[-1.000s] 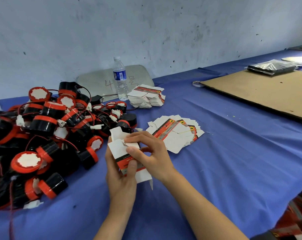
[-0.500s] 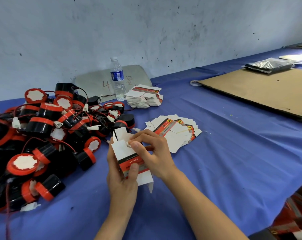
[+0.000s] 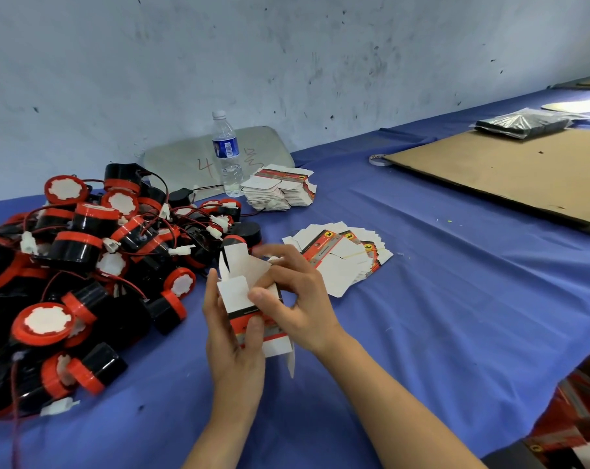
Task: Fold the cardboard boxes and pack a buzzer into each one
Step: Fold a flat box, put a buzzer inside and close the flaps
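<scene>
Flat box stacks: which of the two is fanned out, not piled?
The near stack, just beyond the right hand, spreads in a fan on the blue cloth. The far stack, beside the water bottle, is piled high.

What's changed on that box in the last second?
The right hand has shifted on the cardboard box: a second ago thumb and forefinger pinched a top flap; now the thumb presses the front while the fingers reach over the open end. The left hand still grips the box from below. The buzzer pile, fanned flat boxes and water bottle have not moved.
</scene>
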A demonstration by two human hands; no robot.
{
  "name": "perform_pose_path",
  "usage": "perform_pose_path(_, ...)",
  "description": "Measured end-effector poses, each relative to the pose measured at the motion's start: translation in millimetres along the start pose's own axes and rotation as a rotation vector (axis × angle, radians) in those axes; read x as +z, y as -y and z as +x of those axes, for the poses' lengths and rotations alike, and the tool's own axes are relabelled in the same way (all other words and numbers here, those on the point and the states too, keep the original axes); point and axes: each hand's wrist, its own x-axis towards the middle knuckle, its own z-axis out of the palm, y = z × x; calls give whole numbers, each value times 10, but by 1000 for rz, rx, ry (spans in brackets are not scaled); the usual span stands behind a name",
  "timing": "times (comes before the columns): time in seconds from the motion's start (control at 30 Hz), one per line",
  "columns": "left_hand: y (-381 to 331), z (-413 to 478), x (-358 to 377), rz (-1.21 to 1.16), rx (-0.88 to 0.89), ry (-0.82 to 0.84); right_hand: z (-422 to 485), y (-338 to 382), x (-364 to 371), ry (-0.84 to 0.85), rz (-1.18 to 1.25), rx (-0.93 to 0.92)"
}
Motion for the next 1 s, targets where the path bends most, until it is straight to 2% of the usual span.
perform_pose_path(0.2, -35, 0, 23, 14, 33, -9, 4, 89, 30, 58, 225, 186)
perform_pose_path(0.37, -101, -18, 31, 23, 0, -15, 22, 105, 5, 91, 201, 200)
perform_pose_path(0.6, -110, -13, -1, 129, 92, -5, 43, 113, 4, 115, 169, 184)
perform_pose_path(0.8, -77, 41, -36, 324, 274, 39, 28, 70, 56, 1, 164, 144)
perform_pose_path(1.0, -86, 58, -53, 300, 314, 58, -50, 43, 152, -131, 115, 60)
